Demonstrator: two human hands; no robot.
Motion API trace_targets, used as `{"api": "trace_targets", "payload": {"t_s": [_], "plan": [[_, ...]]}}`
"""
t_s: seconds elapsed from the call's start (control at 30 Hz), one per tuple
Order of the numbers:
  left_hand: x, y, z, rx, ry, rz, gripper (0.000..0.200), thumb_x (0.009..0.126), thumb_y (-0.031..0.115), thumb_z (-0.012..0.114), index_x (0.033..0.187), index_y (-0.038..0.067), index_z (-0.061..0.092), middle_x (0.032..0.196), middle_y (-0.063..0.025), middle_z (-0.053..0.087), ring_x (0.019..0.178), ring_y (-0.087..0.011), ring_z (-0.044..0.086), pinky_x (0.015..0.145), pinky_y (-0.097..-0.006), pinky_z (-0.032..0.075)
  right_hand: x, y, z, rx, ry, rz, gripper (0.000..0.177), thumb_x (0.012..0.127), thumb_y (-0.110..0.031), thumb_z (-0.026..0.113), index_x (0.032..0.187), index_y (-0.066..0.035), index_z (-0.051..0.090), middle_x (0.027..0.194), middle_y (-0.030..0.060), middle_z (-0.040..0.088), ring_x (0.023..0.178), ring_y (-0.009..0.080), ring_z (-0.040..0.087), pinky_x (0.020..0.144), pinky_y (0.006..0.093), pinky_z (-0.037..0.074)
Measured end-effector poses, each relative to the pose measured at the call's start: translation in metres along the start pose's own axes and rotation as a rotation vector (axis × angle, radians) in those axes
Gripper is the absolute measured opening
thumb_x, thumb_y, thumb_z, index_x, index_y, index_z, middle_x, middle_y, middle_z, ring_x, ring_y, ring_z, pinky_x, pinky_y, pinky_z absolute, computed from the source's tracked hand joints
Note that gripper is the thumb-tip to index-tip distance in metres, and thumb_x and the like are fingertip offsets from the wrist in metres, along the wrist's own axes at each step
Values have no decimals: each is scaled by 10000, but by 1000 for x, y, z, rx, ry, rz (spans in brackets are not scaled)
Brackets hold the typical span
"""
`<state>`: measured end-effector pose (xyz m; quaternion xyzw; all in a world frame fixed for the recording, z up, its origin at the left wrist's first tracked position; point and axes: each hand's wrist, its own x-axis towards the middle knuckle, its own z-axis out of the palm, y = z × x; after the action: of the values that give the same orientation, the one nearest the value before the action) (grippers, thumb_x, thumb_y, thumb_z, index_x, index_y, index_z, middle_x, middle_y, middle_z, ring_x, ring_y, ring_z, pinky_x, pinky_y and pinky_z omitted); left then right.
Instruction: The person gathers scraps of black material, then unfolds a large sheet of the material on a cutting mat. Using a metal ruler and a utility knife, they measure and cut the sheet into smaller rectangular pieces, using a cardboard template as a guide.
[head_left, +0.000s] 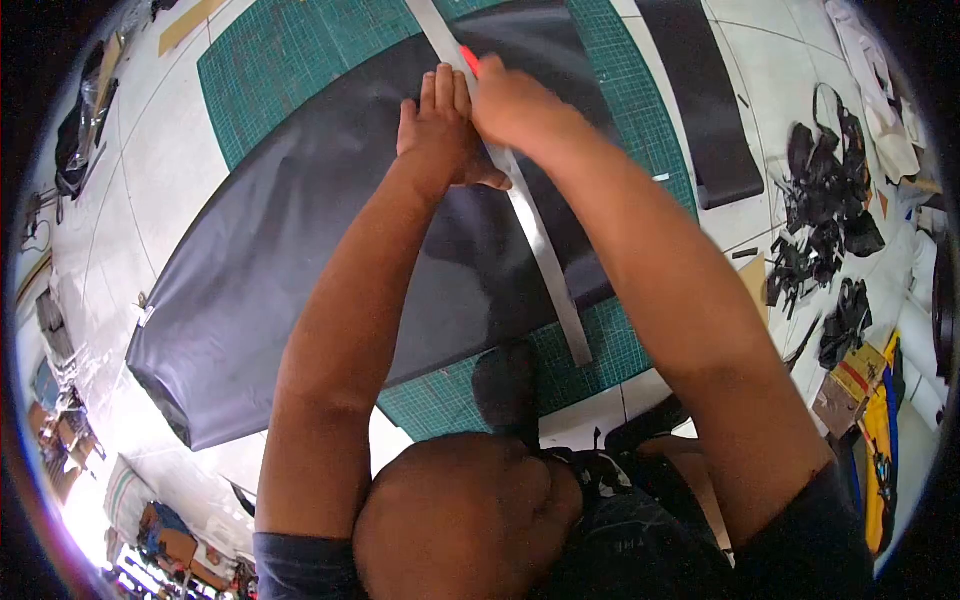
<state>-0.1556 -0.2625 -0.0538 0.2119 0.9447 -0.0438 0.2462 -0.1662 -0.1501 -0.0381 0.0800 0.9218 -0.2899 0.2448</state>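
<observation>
A long sheet of black vinyl-like material (pixel 300 230) lies over the green cutting mat (pixel 270 55). Across it runs a long metal ruler (pixel 537 235), slanting from top centre down toward my knee. My left hand (pixel 440 130) presses down flat, fingers stretched out and thumb apart, on the sheet and against the ruler. Just right of it, my right hand (pixel 515 100) is closed around a red utility knife (pixel 470 60) at the ruler's edge. Only the knife's red part shows; its blade is hidden.
A separate black strip (pixel 705 100) lies on the white tiled floor at upper right. Farther right are black scraps (pixel 825 200), a cardboard box (pixel 850 385) and something yellow (pixel 882 440). My bent leg is at the mat's near edge. More clutter lines the left side.
</observation>
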Motion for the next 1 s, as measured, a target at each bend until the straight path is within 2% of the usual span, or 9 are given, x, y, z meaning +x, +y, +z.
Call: {"api": "trace_targets", "payload": {"t_s": [0.07, 0.13, 0.33, 0.43, 0.53, 0.57, 0.67, 0.77, 1.0], "plan": [[4, 0, 4, 35, -5, -27, 1511, 482, 739, 823, 1536, -33, 65, 1617, -209, 64, 1499, -350, 112, 1152, -514, 258, -29, 20, 10, -105, -61, 20, 422, 925, -210, 569, 1246, 31, 441, 1129, 305, 640, 1063, 435, 639, 924, 511, 502], [4, 4, 5, 38, -6, -26, 1527, 469, 740, 828, 1531, -48, 66, 1616, -215, 68, 1500, -353, 113, 1151, -511, 262, -62, 35, 14, -68, -106, 48, 333, 911, -174, 536, 1157, 16, 416, 1081, 337, 629, 1026, 489, 619, 900, 543, 488], [1, 2, 5, 14, 22, -12, 1534, 457, 744, 830, 1529, -53, 76, 1615, -214, 81, 1501, -346, 116, 1152, -503, 265, -133, 61, 26, -80, -184, 143, 316, 918, -177, 534, 1145, -2, 401, 1034, 315, 642, 983, 488, 628, 863, 549, 496], [1, 1, 6, -39, 51, -14, 1564, 406, 709, 870, 1526, -41, 77, 1611, -218, 88, 1491, -368, 139, 1148, -541, 270, -146, 64, 10, -187, -138, 89, 316, 917, -177, 527, 1145, -5, 392, 994, 325, 641, 942, 498, 628, 829, 564, 492], [1, 1, 6, -44, 25, -19, 1561, 416, 711, 863, 1526, -47, 70, 1610, -218, 95, 1495, -366, 122, 1150, -537, 265, -130, 41, -23, -49, -108, 81, 403, 902, -216, 562, 1186, 11, 388, 968, 327, 654, 937, 485, 651, 855, 580, 490], [0, 0, 7, -47, 32, -18, 1554, 429, 719, 853, 1527, -48, 66, 1610, -214, 99, 1496, -362, 118, 1154, -529, 258, -116, 37, -23, -28, -12, 16, 414, 899, -237, 551, 1184, 18, 394, 958, 343, 648, 939, 495, 645, 863, 589, 480], [0, 1, 3, -36, 8, -17, 1549, 438, 727, 846, 1522, -59, 68, 1611, -206, 102, 1493, -360, 132, 1158, -525, 250, -52, 29, -5, -50, 101, -19, 336, 902, -202, 515, 1139, 5, 395, 938, 343, 637, 912, 523, 621, 809, 593, 480], [0, -2, 4, -52, 26, -4, 1526, 435, 735, 840, 1548, 25, 74, 1615, -195, 96, 1498, -346, 116, 1158, -527, 246, -10, 6, 5, -49, 163, -56, 362, 920, -248, 499, 1147, 21, 416, 988, 338, 645, 965, 505, 630, 851, 571, 490], [-2, -5, 8, -99, 47, 7, 1468, 478, 679, 856, 1551, 57, 70, 1612, -174, 105, 1499, -340, 106, 1167, -518, 226, 16, -16, 9, -11, 103, 5, 417, 944, -259, 489, 1203, 62, 430, 1144, 304, 635, 1095, 432, 628, 956, 507, 482]]}}
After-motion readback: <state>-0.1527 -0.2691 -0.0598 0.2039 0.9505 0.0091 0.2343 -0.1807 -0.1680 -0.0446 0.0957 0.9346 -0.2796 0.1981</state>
